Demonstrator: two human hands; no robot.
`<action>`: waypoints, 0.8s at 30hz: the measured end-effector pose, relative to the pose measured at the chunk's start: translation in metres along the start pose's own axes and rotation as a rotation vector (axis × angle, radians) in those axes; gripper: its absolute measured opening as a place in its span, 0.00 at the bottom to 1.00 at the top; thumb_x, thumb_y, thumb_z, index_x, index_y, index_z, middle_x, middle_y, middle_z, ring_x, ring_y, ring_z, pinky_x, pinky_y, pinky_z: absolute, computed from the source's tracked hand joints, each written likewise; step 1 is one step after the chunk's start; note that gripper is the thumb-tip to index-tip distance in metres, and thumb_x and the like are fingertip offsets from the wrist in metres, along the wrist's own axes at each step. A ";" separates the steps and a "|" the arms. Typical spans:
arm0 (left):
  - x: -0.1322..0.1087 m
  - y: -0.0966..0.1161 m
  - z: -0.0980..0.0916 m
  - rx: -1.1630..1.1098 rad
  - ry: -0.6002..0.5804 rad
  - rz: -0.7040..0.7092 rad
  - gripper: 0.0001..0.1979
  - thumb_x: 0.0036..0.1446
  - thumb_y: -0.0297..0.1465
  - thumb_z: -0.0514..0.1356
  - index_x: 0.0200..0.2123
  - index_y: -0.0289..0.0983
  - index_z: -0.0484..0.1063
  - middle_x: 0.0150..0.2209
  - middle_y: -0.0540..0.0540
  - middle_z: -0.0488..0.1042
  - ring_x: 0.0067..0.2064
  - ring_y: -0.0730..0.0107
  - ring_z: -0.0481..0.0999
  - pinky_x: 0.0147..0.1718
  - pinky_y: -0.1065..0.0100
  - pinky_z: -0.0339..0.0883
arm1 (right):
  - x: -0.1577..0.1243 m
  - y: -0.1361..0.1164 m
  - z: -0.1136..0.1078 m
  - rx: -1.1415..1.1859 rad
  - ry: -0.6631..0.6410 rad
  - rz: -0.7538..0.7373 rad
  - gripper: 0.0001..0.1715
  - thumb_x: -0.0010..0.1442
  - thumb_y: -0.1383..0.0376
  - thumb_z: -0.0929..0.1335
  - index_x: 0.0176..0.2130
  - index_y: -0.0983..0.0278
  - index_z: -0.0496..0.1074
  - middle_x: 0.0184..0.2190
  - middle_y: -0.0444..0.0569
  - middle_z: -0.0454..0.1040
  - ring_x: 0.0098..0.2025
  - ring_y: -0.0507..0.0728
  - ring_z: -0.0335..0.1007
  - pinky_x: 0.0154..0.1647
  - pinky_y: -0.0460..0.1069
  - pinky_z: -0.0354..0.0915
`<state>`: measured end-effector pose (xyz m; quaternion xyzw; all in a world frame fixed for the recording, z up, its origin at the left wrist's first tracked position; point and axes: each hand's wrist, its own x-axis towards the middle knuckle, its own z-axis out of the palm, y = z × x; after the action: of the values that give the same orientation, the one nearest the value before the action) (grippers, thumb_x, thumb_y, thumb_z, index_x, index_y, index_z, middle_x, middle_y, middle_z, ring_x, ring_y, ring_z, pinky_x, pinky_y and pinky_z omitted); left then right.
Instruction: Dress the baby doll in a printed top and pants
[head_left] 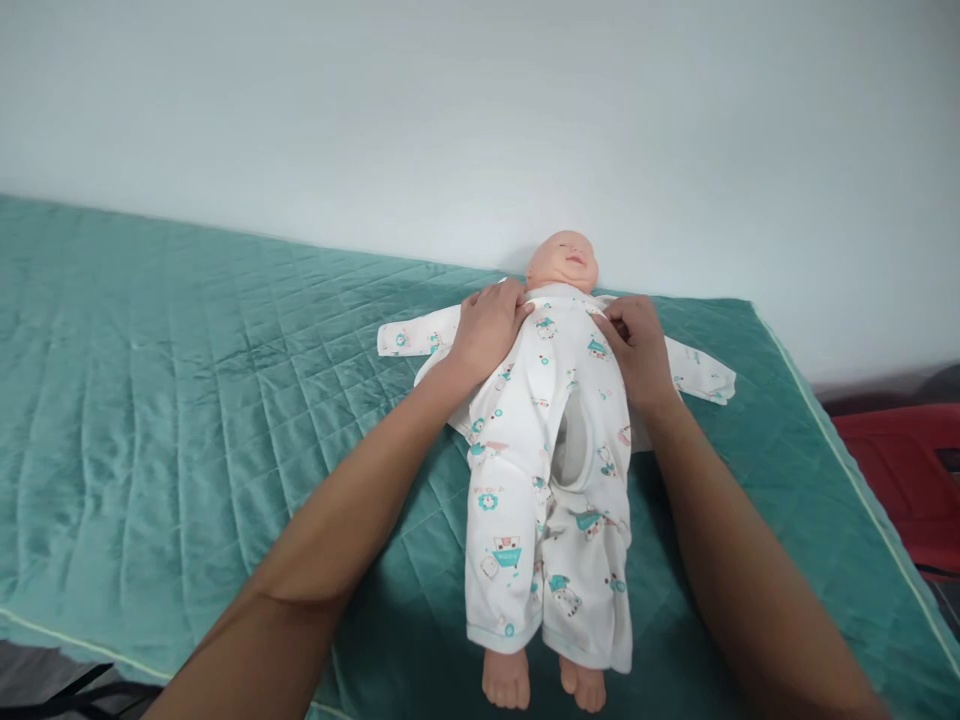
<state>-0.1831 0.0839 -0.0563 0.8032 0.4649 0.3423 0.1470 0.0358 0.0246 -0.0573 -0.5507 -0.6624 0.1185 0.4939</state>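
A baby doll (564, 260) lies on its back, head toward the wall and bare feet toward me. White printed trousers (510, 500) cover its legs and reach up over its chest, with an opening at the crotch. Under them a white printed top (701, 372) spreads its sleeves out to both sides. My left hand (491, 325) grips the trousers' upper edge beside the doll's left-of-view shoulder, thumb on the cloth. On the other side my right hand (637, 345) pinches the upper edge of the same trousers, fingers curled.
A green quilted cover (187, 420) lies under the doll, its edge running down at the right. A pale wall (375, 120) stands behind. Beyond the right edge is a red plastic seat (900, 480). Dark thin bars show at the bottom left.
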 end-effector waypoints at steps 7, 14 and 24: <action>0.010 -0.012 -0.004 -0.081 -0.036 0.008 0.07 0.67 0.37 0.53 0.37 0.41 0.62 0.34 0.45 0.75 0.37 0.57 0.74 0.42 0.57 0.65 | 0.009 0.004 -0.003 0.015 -0.165 0.017 0.19 0.66 0.52 0.66 0.27 0.59 0.66 0.47 0.50 0.78 0.51 0.63 0.72 0.51 0.58 0.63; 0.039 -0.042 0.023 -0.153 0.087 0.038 0.08 0.65 0.40 0.57 0.36 0.43 0.64 0.24 0.48 0.67 0.35 0.55 0.73 0.41 0.56 0.63 | 0.035 0.015 0.007 -0.272 -0.019 0.118 0.20 0.63 0.50 0.67 0.26 0.59 0.66 0.22 0.45 0.69 0.29 0.57 0.62 0.37 0.53 0.60; 0.022 -0.032 0.007 -0.140 -0.022 0.194 0.16 0.68 0.35 0.50 0.49 0.43 0.76 0.47 0.44 0.78 0.50 0.58 0.75 0.50 0.58 0.65 | 0.025 0.017 0.007 0.018 -0.069 -0.005 0.13 0.64 0.56 0.66 0.43 0.56 0.78 0.46 0.47 0.81 0.49 0.61 0.75 0.54 0.58 0.67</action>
<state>-0.1915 0.1198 -0.0703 0.8359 0.3582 0.3776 0.1742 0.0433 0.0543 -0.0593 -0.5401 -0.6793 0.1422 0.4761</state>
